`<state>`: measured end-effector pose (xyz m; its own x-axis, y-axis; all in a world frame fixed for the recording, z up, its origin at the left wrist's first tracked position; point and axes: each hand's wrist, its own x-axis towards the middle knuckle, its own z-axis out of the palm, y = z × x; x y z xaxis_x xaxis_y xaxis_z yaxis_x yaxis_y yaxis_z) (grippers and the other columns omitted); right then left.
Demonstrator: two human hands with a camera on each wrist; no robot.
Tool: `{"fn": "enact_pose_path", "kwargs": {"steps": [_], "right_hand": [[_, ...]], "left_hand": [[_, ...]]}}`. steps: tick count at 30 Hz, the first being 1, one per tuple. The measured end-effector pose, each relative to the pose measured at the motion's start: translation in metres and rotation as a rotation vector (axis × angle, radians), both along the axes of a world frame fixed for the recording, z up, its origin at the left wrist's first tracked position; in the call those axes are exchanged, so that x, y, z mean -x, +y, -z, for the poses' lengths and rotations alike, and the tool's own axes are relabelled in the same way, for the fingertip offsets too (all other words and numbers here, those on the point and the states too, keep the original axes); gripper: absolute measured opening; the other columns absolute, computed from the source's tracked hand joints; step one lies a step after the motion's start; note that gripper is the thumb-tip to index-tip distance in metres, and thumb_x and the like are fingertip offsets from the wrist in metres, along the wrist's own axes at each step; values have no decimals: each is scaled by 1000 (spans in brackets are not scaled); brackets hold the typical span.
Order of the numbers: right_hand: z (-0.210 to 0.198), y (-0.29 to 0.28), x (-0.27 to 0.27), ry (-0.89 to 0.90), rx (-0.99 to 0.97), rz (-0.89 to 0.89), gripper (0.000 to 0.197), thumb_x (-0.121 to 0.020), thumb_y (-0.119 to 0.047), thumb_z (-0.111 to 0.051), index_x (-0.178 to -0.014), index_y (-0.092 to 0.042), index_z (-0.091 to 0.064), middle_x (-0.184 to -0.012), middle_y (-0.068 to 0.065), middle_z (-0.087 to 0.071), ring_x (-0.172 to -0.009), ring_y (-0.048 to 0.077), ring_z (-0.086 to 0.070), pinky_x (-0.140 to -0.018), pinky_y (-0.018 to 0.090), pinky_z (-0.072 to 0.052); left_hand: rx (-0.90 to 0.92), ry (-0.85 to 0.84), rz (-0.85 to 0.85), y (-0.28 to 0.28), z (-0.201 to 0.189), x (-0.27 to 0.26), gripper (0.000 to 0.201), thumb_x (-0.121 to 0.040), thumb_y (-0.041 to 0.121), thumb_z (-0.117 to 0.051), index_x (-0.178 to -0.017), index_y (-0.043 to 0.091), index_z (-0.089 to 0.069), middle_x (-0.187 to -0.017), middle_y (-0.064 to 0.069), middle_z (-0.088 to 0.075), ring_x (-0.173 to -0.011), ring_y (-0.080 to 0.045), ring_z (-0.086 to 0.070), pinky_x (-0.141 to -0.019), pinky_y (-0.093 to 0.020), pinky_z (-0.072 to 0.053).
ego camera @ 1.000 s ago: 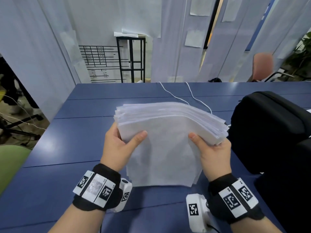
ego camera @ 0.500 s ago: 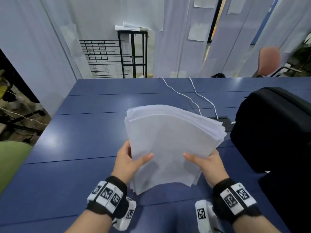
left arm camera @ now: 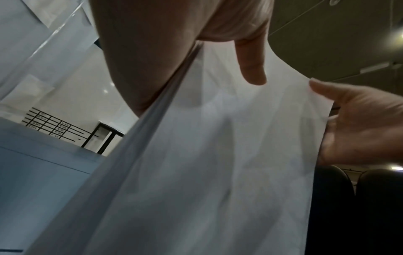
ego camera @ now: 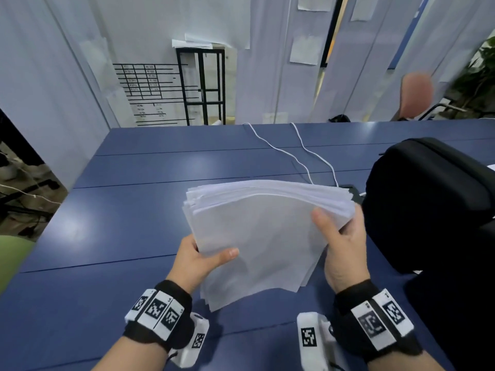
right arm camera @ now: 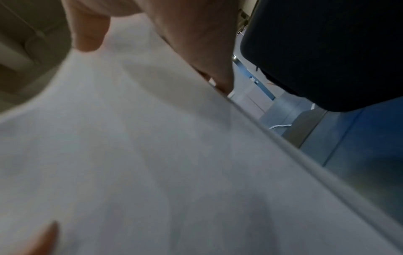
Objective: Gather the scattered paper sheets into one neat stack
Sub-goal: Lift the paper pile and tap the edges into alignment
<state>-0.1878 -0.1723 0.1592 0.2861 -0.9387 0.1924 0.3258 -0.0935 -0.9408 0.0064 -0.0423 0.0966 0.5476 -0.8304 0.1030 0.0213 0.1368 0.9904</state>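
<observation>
Since the earlier frame the paper stack (ego camera: 262, 236) has been tilted rightward toward the black bag (ego camera: 428, 199), pinched by left hand (ego camera: 199, 259) and right hand (ego camera: 341, 245) above the counter (ego camera: 120, 223); gathering looks done, edges still fanned, squaring left.

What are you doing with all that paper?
A person is holding a thick stack of paper up over a blue table. The left hand grips its left edge and the right hand grips its right edge. The sheets are together, but their edges still fan out unevenly. A black bag sits nearby.
</observation>
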Motion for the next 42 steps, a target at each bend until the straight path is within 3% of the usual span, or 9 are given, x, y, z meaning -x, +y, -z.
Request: {"fn": "enact_pose_path", "kwargs": {"steps": [4, 8, 15, 18, 23, 30, 36, 40, 42], "right_hand": [[-21, 1, -10, -10, -27, 175, 51, -60, -57, -72, -95, -25, -56, -95, -6, -62, -84, 9, -60, -76, 32, -54], [-28, -4, -16, 28, -54, 230, 48, -58, -59, -71, -88, -24, -56, -88, -4, -59, -79, 13, -56, -79, 39, -51], [-26, -7, -20, 74, -63, 269, 33, -69, -46, -70, -88, -26, -52, -90, -1, -57, -79, 14, -55, -76, 38, -50], [-28, -6, -20, 69, -50, 285, 37, -72, -46, -72, -93, -24, -51, -93, -3, -56, -80, 12, -55, -74, 36, -49], [-29, -6, -22, 96, -40, 285, 42, -65, -48, -72, -93, -26, -49, -95, -2, -55, -80, 14, -55, -75, 35, -50], [-29, -6, -23, 138, -39, 280, 42, -62, -53, -68, -91, -32, -47, -104, 2, -54, -85, 16, -55, -77, 37, -50], [-29, -10, -21, 163, 41, 290, 30, -80, -30, -71, -91, -32, -44, -101, 0, -51, -82, 14, -51, -71, 30, -44], [-30, -12, -22, 147, -7, 243, 43, -67, -41, -77, -93, -30, -45, -94, -2, -53, -75, 11, -53, -68, 26, -46], [-30, -14, -21, 154, -23, 242, 39, -71, -36, -76, -93, -28, -45, -95, -1, -52, -74, 11, -51, -68, 27, -44]], "left_hand": [[28, 29, 21, 0, -3, 0, 52, -48, 30, -87, -97, 17, -75, -101, -5, -76, -94, -19, -72, -75, -22, -55], [60, 18, 42, 1, -4, 3, 44, -51, 27, -84, -94, 36, -76, -101, 0, -76, -95, -15, -72, -77, -20, -54], [51, 18, 16, 3, 2, 1, 65, -45, 37, -90, -102, 12, -70, -101, -4, -76, -95, -19, -72, -74, -20, -54], [44, 14, 16, 3, 3, 0, 76, -43, 48, -92, -105, 9, -69, -102, -5, -75, -96, -20, -72, -75, -22, -55], [48, 25, 26, 3, 3, 1, 65, -47, 34, -88, -104, 10, -69, -102, -4, -76, -95, -19, -72, -74, -21, -54], [44, 30, 20, 2, 1, 0, 85, -39, 56, -91, -106, 9, -69, -103, -5, -75, -96, -20, -72, -76, -23, -56], [48, 31, 43, 1, 2, 1, 70, -44, 38, -91, -103, 10, -69, -101, -4, -76, -95, -20, -72, -75, -21, -55], [62, 36, 54, 2, 1, 2, 55, -49, 30, -84, -100, 14, -70, -99, -3, -76, -93, -18, -72, -74, -21, -55], [72, 27, 64, 2, 0, 3, 50, -50, 30, -84, -98, 18, -73, -100, -2, -76, -94, -18, -72, -74, -20, -54]]}}
